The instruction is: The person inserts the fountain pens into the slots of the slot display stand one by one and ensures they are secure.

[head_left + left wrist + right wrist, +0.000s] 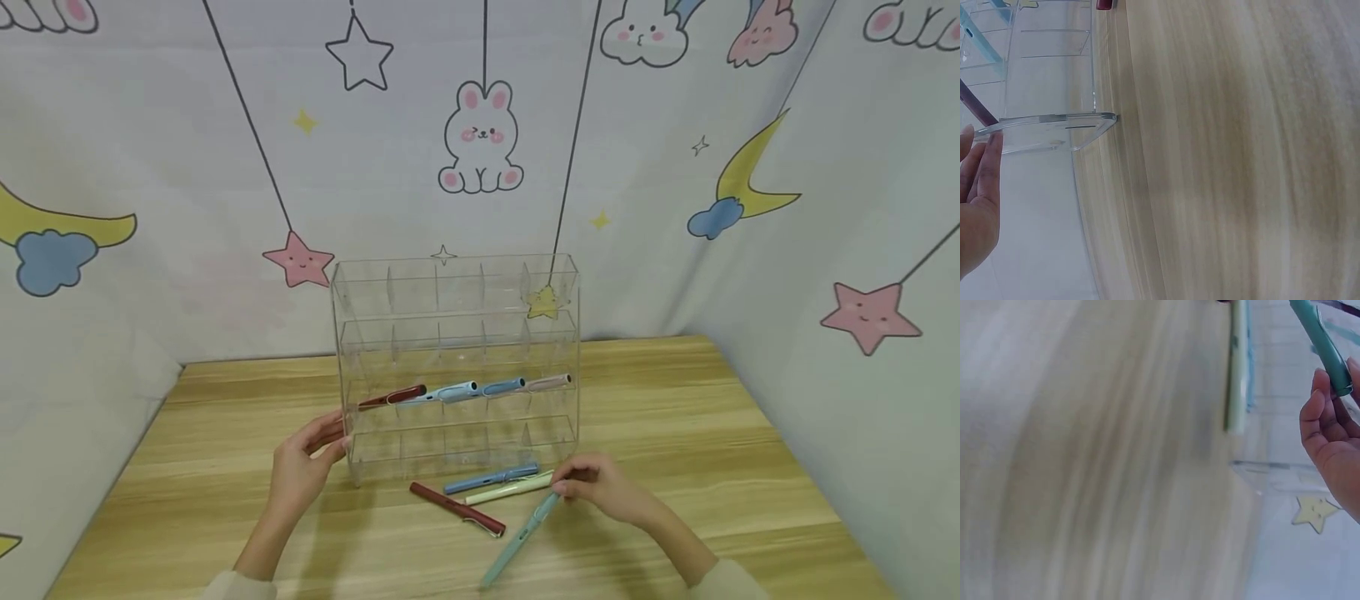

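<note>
My right hand (607, 492) pinches a mint-green pen (521, 537) by its upper end, and the pen slants down toward me over the table. In the right wrist view, thumb and fingers meet at the end of that pen (1325, 347). At the rack's left side, my left hand (300, 467) touches the outer panel of the clear acrylic pen rack (457, 437) with fingertips and thumb. Fairly straight fingers (990, 165) show there in the left wrist view. One rack tier bears a dark red pen (393, 396), a light blue pen (453, 392), a blue pen (502, 387) and a pale pink pen (547, 383).
In front of the rack, a dark red pen (457, 508), a blue pen (491, 478) and a pale green pen (510, 488) lie on the wooden table (750, 517). Behind the rack hangs a white cloth (420, 208) printed with cartoon figures.
</note>
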Demonstrator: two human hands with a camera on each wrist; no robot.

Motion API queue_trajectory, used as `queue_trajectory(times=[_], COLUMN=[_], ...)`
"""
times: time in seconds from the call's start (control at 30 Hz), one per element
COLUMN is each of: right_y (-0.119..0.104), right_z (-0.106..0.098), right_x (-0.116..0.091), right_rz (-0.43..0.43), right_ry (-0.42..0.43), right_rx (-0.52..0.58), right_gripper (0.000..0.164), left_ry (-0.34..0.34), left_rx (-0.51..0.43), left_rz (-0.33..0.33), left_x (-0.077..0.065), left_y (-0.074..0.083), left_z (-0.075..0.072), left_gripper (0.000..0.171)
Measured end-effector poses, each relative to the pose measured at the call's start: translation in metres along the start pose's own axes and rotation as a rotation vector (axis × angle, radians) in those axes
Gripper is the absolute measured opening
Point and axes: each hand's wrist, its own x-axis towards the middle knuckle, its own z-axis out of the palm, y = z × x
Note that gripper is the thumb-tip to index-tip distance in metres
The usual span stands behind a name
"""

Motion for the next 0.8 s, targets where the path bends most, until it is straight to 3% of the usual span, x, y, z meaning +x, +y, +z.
queue_trajectory(times=[0.13,0.23,0.5,0.67,0.8], right_y=[-0.013,-0.024,-0.053,-0.066,-0.073], right_z=[-0.018,-0.031,-0.059,-0.070,-0.077], right_x=[0.000,-0.001,-0.008,-0.011,-0.012], right_rz=[-0.046,-0.057,0.048,0.144,0.154], right_ry=[0.069,0.181,0.513,0.670,0.762], right_rx=[0.003,-0.038,-0.173,-0.247,-0.259], right_gripper=[0.015,0.013,0.019,0.027,0.030], left_ry=[-0.005,-0.005,0.003,0.004,0.007], left_rx=[0.001,0.001,0.003,-0.001,-0.003], left_rz=[-0.018,-0.029,-0.018,-0.020,-0.020], left_x=[0.000,0.000,0.000,0.000,0.000], left_y=[0.001,0.002,0.002,0.002,0.002], left_z=[0.000,0.000,0.000,0.000,0.000], left_gripper=[0.036,0.036,0.035,0.035,0.035])
